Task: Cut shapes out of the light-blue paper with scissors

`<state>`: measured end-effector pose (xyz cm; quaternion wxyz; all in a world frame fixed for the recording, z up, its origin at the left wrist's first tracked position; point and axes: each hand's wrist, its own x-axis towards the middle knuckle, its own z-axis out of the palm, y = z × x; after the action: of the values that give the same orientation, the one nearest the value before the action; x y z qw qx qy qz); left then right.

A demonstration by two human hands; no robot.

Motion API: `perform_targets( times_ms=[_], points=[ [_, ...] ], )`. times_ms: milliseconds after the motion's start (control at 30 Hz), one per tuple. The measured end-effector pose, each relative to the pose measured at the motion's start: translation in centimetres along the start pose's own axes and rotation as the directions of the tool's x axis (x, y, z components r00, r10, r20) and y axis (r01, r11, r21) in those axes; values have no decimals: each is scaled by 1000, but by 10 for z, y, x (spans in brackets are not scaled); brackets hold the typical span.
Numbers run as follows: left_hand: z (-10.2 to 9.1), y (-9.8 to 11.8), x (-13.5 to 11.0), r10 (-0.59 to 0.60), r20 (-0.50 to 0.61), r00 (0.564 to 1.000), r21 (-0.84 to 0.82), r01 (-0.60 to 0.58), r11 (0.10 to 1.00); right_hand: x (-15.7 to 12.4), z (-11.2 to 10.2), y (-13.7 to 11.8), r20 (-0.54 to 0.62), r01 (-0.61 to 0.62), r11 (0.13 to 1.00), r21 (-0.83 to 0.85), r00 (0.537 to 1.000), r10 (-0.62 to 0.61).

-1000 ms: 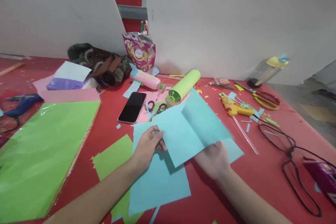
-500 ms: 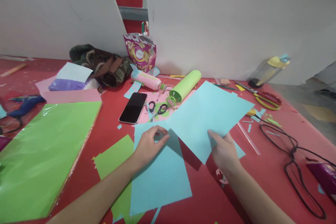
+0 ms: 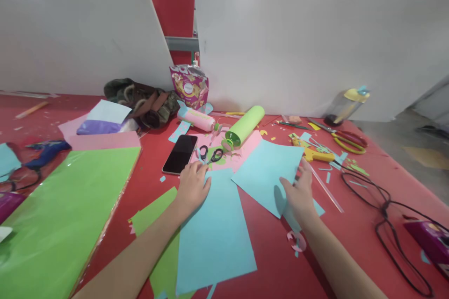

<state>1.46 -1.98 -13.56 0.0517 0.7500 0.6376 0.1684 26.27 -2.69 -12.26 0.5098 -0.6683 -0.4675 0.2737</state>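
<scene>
My left hand lies palm down at the top left corner of a light blue paper sheet, its thumb apart from the fingers. Just beyond its fingertips are black-handled scissors, partly hidden. My right hand hovers open at the right side of a second blue sheet, thumb and fingers spread. This second sheet lies tilted beside the first. Under the left forearm is a green paper sheet. A black-screened phone rests left of the scissors.
Behind the papers lie a green bottle-like cylinder and a pink one. A yellow glue gun with a black cord is at right, near pliers. A wrapped green paper pack covers the left. White panels stand behind.
My right hand has let go of the second blue sheet, which now lies lower on the table. My left hand has moved left and forward toward the scissors. The view has tilted up.
</scene>
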Motion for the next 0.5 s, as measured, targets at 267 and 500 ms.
perform_targets(
  times_ms=[267, 500],
  points=[
    [-9, 9, 22, -39, 72, 997, 137, 29, 990, -11, 7, 0, 4, 202, 888, -413, 975, -220],
    [-9, 14, 53, -136, 159, 978, 138, 114, 984, -20, 14, 3, 94, 275, 787, -552, 958, -270]
  ],
)
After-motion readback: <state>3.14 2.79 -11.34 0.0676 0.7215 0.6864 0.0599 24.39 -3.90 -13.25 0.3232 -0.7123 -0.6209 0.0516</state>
